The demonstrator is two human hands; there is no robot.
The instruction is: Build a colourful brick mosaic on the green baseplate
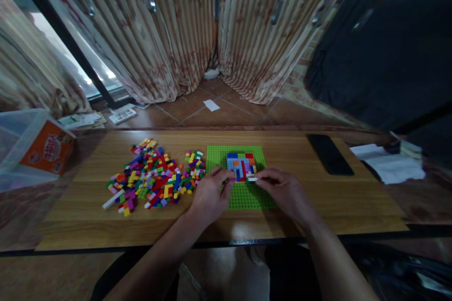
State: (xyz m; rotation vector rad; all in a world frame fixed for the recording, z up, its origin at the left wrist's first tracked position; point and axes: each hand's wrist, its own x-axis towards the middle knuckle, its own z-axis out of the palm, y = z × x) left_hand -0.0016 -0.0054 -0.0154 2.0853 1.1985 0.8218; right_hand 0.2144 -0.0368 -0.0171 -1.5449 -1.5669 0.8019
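Observation:
A green studded baseplate [243, 199] lies on the wooden table, and a multicoloured block of toy building bricks [241, 162] is built up on it. My right hand [284, 193] pinches a white brick [251, 179] at the near right corner of this build. Whether the white brick is pressed onto the studs cannot be made out. At the near left corner, my left hand [212, 194] has thumb and fingers curled together beside a small pink brick. Its fingertips are too small and dim to show what they grip.
Left of the baseplate spreads a heap of loose bricks [155, 178] in many colours. A black phone [330, 154] lies on the right of the table, with white papers [388, 162] beyond it. A clear plastic bin [26, 127] with an orange label stands at the far left.

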